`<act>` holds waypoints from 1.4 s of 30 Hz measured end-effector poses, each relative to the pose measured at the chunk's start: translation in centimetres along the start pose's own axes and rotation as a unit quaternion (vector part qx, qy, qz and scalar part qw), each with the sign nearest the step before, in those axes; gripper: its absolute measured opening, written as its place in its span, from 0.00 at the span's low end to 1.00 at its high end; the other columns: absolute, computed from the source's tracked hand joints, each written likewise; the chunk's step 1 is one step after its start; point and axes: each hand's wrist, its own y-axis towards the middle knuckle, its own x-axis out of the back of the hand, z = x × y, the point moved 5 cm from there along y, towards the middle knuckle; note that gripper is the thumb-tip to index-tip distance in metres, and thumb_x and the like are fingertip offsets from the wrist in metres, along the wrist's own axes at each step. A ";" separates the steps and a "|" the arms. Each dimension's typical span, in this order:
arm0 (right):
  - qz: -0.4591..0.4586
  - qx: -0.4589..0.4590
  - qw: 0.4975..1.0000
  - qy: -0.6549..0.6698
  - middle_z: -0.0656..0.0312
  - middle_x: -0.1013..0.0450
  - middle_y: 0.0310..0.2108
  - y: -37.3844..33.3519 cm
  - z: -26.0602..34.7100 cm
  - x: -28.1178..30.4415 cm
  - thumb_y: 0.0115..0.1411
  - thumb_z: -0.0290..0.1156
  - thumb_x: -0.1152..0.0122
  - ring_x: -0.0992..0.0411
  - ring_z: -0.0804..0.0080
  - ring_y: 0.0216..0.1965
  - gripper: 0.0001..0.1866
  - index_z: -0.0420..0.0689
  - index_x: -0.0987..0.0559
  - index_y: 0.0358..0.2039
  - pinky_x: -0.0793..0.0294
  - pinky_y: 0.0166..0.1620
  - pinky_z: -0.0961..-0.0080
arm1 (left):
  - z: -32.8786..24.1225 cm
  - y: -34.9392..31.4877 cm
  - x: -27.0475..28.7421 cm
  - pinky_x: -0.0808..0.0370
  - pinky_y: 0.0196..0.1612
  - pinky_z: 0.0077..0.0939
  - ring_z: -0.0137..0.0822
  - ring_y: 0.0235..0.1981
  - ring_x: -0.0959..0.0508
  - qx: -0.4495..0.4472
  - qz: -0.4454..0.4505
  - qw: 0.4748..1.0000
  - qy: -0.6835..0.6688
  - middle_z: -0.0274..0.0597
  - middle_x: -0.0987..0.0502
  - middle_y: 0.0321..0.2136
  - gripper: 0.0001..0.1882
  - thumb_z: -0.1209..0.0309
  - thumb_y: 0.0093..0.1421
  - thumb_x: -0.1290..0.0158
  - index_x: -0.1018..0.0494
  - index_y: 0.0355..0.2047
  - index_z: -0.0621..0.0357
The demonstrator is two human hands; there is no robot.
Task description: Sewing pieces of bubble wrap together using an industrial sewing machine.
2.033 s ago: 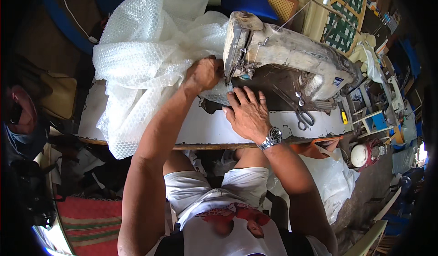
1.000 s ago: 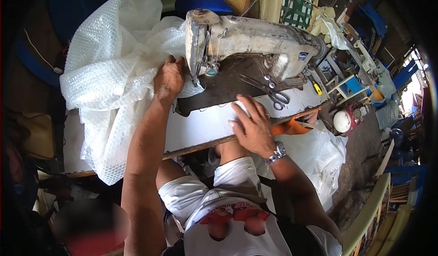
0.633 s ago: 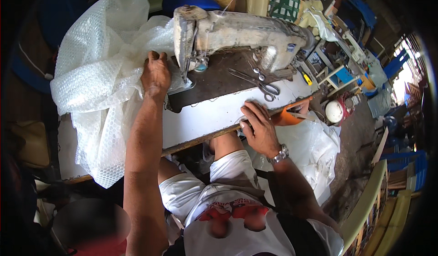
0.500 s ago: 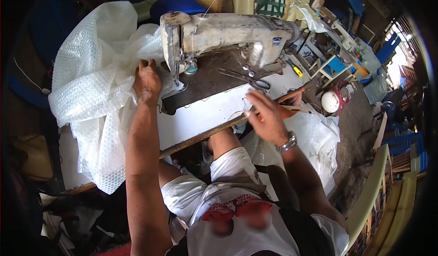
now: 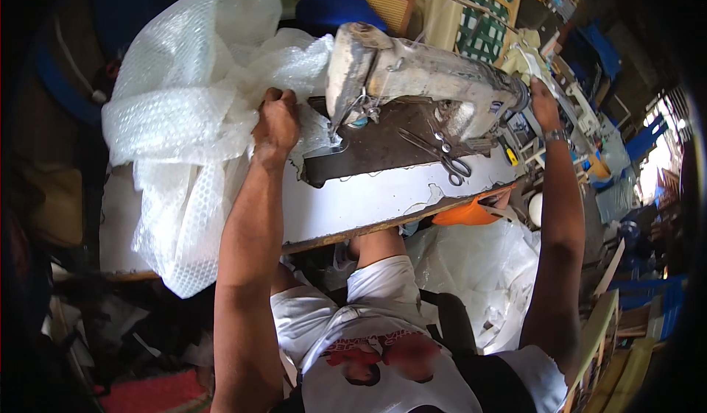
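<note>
A worn, off-white sewing machine (image 5: 431, 67) stands on the worktable (image 5: 346, 205). My left hand (image 5: 278, 124) is closed on a bunched edge of clear bubble wrap (image 5: 173, 122), just left of the needle end. Part of the wrap runs under the machine's presser foot, and the bulk is heaped to the left, hanging over the table's front edge. My right hand (image 5: 544, 107), with a watch on its wrist, is at the handwheel (image 5: 522, 93) at the machine's right end. Its fingers curl against the wheel and are partly hidden.
Scissors (image 5: 442, 155) lie on the dark machine bed, and a yellow-handled tool (image 5: 510, 153) lies right of them. An orange piece (image 5: 464, 213) hangs below the table edge, over clear plastic sheeting (image 5: 471, 266). Behind stand a blue cushion (image 5: 340, 9) and green webbing (image 5: 486, 23).
My right hand has moved from above the table's front edge up and right to the handwheel. My left hand stays on the bubble wrap. The whole view has shifted and tilted.
</note>
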 end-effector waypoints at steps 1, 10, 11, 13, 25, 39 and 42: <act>0.038 0.003 0.999 0.009 0.40 0.27 0.61 1.0 -1.4 -1.0 0.75 0.58 0.59 0.30 0.45 0.65 0.36 0.37 0.26 0.63 0.35 0.67 0.63 | 0.2 0.1 0.0 0.23 0.53 0.53 0.63 0.51 0.22 0.003 0.000 1.000 0.013 0.55 0.23 0.49 0.08 0.68 0.65 0.47 0.23 0.42 0.55; -0.043 0.090 0.977 -0.187 0.36 0.21 0.41 -0.6 -4.8 -3.1 0.75 0.54 0.65 0.23 0.33 0.47 0.32 0.39 0.20 0.46 0.25 0.52 0.42 | -0.3 0.4 -0.1 0.23 0.50 0.51 0.59 0.49 0.21 -0.007 0.006 0.999 0.050 0.49 0.23 0.48 0.08 0.66 0.66 0.44 0.23 0.42 0.52; -0.029 0.029 0.990 -0.135 0.38 0.21 0.39 -1.5 -5.5 -3.3 0.76 0.54 0.64 0.22 0.38 0.45 0.32 0.38 0.21 0.48 0.24 0.49 0.46 | -0.5 0.4 0.0 0.23 0.49 0.51 0.58 0.48 0.21 -0.014 0.002 0.998 0.058 0.49 0.22 0.48 0.07 0.66 0.66 0.44 0.23 0.42 0.52; -0.070 0.024 0.995 -0.062 0.43 0.21 0.36 -3.2 -5.7 -4.1 0.77 0.55 0.62 0.22 0.46 0.41 0.31 0.38 0.21 0.46 0.24 0.47 0.51 | -0.6 0.4 0.0 0.23 0.49 0.50 0.58 0.49 0.21 -0.015 0.000 0.997 0.070 0.48 0.22 0.47 0.07 0.65 0.66 0.43 0.23 0.41 0.52; 0.025 0.098 0.978 -0.182 0.43 0.22 0.49 1.5 -4.3 -3.9 0.77 0.43 0.58 0.23 0.45 0.47 0.22 0.40 0.20 0.51 0.23 0.51 0.55 | -0.5 0.7 -0.3 0.24 0.45 0.53 0.60 0.45 0.21 -0.076 -0.009 0.995 0.071 0.51 0.22 0.43 0.06 0.67 0.65 0.44 0.23 0.39 0.53; -0.076 -0.043 0.986 0.144 0.45 0.19 0.41 -5.7 -4.5 -5.8 0.71 0.50 0.50 0.21 0.43 0.42 0.22 0.47 0.18 0.49 0.21 0.48 0.52 | 5.2 1.8 -2.2 0.23 0.47 0.47 0.59 0.45 0.20 -0.116 -0.019 0.979 0.164 0.55 0.22 0.48 0.16 0.61 0.73 0.55 0.23 0.46 0.60; -0.095 -0.047 0.993 0.051 0.49 0.17 0.39 -2.7 -2.6 -3.1 0.69 0.49 0.46 0.19 0.46 0.40 0.20 0.51 0.17 0.50 0.20 0.47 0.56 | 5.7 2.2 -1.7 0.25 0.47 0.47 0.59 0.44 0.21 -0.173 -0.002 0.972 0.158 0.59 0.23 0.44 0.10 0.69 0.71 0.51 0.26 0.43 0.63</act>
